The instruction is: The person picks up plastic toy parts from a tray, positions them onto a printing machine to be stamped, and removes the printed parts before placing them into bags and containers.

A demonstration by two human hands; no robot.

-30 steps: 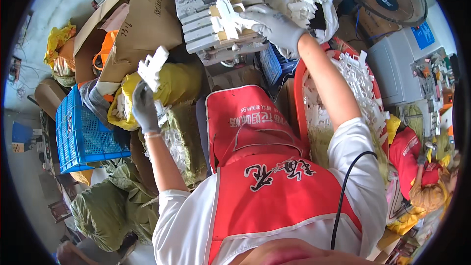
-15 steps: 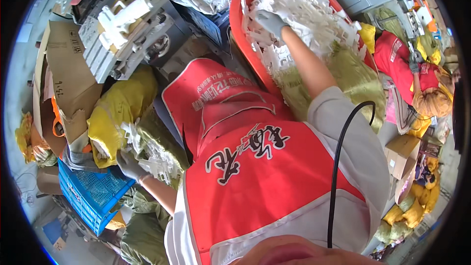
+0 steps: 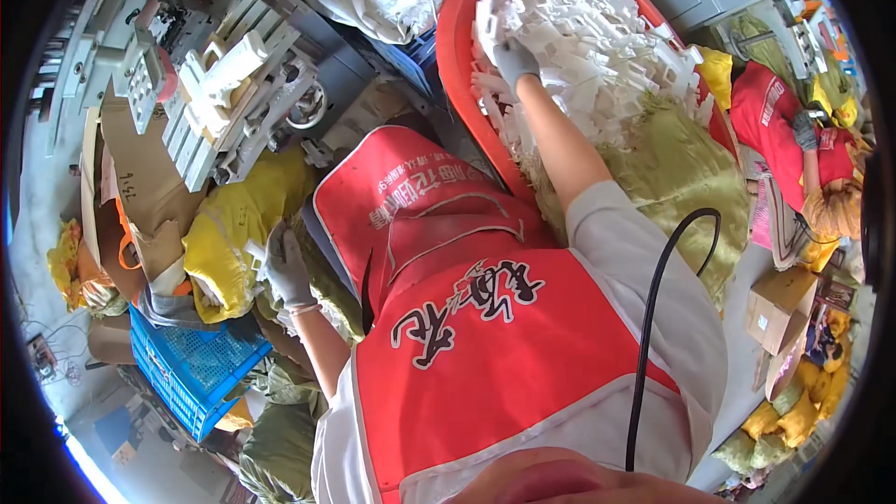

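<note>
Two gloved hands work on opposite sides of a red apron that fills the middle of the view. Largest among the things is the red tub [image 3: 455,56] at upper right, heaped with white plastic parts [image 3: 597,47]; below it lies a green sack [image 3: 681,168]. At upper left stands a grey metal fixture [image 3: 233,112] with a white part seated on it, and lower left sit a yellow sack [image 3: 233,224] and a blue crate [image 3: 191,369].

The right hand [image 3: 511,61] is plunged into the heap of white plastic parts, fingers curled down among them; whether they have closed on one piece I cannot tell. The left hand [image 3: 283,266] rests low beside the yellow sack, fingers loosely bent around what looks like a small white piece [image 3: 256,252], though the grip is unclear.

By my reading, the step in hand is picking a fresh part from the tub. The next move seems to call for freeing one piece cleanly from the tangle.
</note>
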